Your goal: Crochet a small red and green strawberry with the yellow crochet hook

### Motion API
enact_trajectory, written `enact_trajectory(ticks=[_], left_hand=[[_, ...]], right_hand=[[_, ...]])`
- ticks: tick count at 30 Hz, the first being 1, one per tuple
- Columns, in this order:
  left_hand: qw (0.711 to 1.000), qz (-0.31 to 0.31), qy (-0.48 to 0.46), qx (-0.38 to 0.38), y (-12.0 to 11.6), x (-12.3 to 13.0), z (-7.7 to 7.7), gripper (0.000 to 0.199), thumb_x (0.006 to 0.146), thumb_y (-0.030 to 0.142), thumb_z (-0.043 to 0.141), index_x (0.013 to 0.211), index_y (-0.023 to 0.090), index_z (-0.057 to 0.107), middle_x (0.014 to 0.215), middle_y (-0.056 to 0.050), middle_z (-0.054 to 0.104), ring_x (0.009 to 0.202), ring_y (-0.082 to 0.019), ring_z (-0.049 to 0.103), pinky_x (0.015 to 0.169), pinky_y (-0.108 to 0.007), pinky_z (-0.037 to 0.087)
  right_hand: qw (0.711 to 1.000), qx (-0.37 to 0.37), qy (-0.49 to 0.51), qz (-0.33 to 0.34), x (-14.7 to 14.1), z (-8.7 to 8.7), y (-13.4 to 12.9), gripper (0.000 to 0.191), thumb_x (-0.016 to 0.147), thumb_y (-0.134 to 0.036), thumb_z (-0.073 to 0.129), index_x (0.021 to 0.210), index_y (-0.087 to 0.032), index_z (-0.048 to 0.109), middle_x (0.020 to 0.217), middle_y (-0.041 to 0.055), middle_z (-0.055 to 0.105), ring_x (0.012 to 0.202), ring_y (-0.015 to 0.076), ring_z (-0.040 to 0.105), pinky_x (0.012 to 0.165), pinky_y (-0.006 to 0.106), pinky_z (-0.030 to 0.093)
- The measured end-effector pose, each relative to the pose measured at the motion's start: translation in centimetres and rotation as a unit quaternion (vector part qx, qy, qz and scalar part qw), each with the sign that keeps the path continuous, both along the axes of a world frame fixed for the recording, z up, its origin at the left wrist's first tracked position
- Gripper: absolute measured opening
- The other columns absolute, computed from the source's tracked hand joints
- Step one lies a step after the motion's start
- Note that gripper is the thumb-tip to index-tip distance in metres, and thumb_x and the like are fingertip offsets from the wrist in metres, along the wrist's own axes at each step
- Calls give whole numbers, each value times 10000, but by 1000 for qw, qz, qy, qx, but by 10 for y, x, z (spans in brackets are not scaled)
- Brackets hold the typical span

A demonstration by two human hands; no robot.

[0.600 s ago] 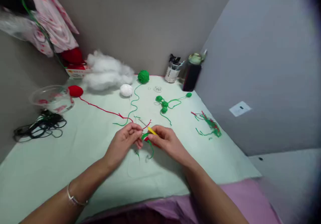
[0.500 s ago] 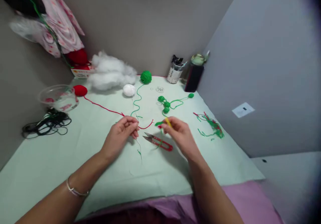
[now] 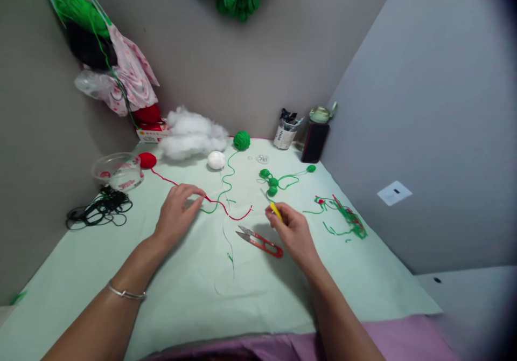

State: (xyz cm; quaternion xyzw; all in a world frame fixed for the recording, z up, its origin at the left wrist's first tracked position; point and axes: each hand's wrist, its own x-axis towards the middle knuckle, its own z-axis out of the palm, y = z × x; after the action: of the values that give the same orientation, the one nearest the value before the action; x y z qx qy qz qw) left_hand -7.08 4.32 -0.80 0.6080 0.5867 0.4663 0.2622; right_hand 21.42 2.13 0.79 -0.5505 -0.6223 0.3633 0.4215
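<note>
My right hand (image 3: 288,226) grips a yellow-handled crochet hook (image 3: 276,211), its metal tip pointing up and left. My left hand (image 3: 180,210) is at the red yarn (image 3: 216,201), thumb and forefinger apart around the strand; whether they touch it is hard to tell. That strand runs from a red ball (image 3: 147,160). Red-handled thread snips (image 3: 260,241) lie with blades apart between my hands. Green yarn (image 3: 229,180) trails down from a green ball (image 3: 241,140). Small green balls (image 3: 273,182) joined by yarn lie beyond my right hand.
White stuffing (image 3: 191,134) and a white ball (image 3: 216,160) are at the back. A plastic bowl (image 3: 117,171) and black cord (image 3: 99,207) lie left. Yarn scraps (image 3: 345,215) lie right. A pen cup (image 3: 285,134) and phone (image 3: 315,142) stand at the back right.
The small green and red piece left my right hand; a red bit now lies by the scraps. My left hand has opened and moved left. The view has tilted up.
</note>
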Motion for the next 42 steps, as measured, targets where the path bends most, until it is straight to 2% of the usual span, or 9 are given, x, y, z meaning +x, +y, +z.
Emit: enact_trajectory(ticks=[7,11,14,18,22,27,30,34,42], left_hand=[[994,-90,60,-33,1,8,-8,112,833,307,712,756,228,691,1162,-113,712,1442,-415,435,1222,-602,267],[987,-134,-10,-90,-18,28,5,178,966,357,618,856,242,696,1048,-58,714,1041,-259,687,988,-437,533],[970,-183,-123,-106,-36,51,3,117,905,313,745,807,251,742,932,-23,687,933,-204,681,890,-323,546],[947,-232,-187,-120,-48,68,-6,150,925,341,758,805,252,760,913,-11,675,813,-160,668,753,-260,544],[966,-245,-56,-60,-35,47,-3,179,1022,278,604,904,256,737,910,-17,698,867,-175,670,816,-293,533],[969,-73,235,5,6,-1,-13,226,1016,307,534,1153,220,691,1182,-115,693,1155,-299,603,1032,-484,479],[966,-49,254,2,24,-16,-26,231,988,279,504,1113,188,676,1247,-171,661,1282,-359,535,1131,-585,392],[960,-81,267,-3,24,-19,-28,177,939,264,525,830,226,660,1134,-139,709,1294,-366,535,1139,-565,388],[942,-116,313,-44,-7,-41,3,202,878,275,585,753,227,737,900,-113,749,978,-350,672,1016,-538,453]], right_hand=[[993,-37,-30,108,-14,-1,-19,165,943,-315,592,861,-202,679,775,-4,656,677,126,557,636,246,419],[990,-3,-10,140,-14,-3,-30,159,961,-250,591,1078,-232,696,832,-2,699,691,119,615,645,220,474],[984,7,6,178,-14,-8,-33,513,923,-141,577,1412,-294,556,875,-20,715,635,100,618,570,194,469],[974,61,-6,219,-15,-11,-29,533,844,-68,583,1330,-286,598,925,-10,755,642,106,649,549,192,486],[981,107,-54,152,-10,-9,-24,238,905,-83,557,1039,-250,662,863,-5,752,690,114,693,608,195,528],[980,131,-147,-26,2,-5,-16,463,925,-118,553,1365,-255,596,953,11,742,531,90,566,545,225,502],[982,107,-139,-76,2,-4,-16,445,943,-216,586,1387,-252,592,898,8,720,508,107,517,545,261,489],[981,124,-150,-6,-6,6,-17,199,970,-290,559,1072,-240,722,954,64,760,712,180,649,676,306,505],[920,40,-365,140,-47,34,25,221,1013,-312,571,924,-198,738,881,62,750,817,197,650,724,295,441]])
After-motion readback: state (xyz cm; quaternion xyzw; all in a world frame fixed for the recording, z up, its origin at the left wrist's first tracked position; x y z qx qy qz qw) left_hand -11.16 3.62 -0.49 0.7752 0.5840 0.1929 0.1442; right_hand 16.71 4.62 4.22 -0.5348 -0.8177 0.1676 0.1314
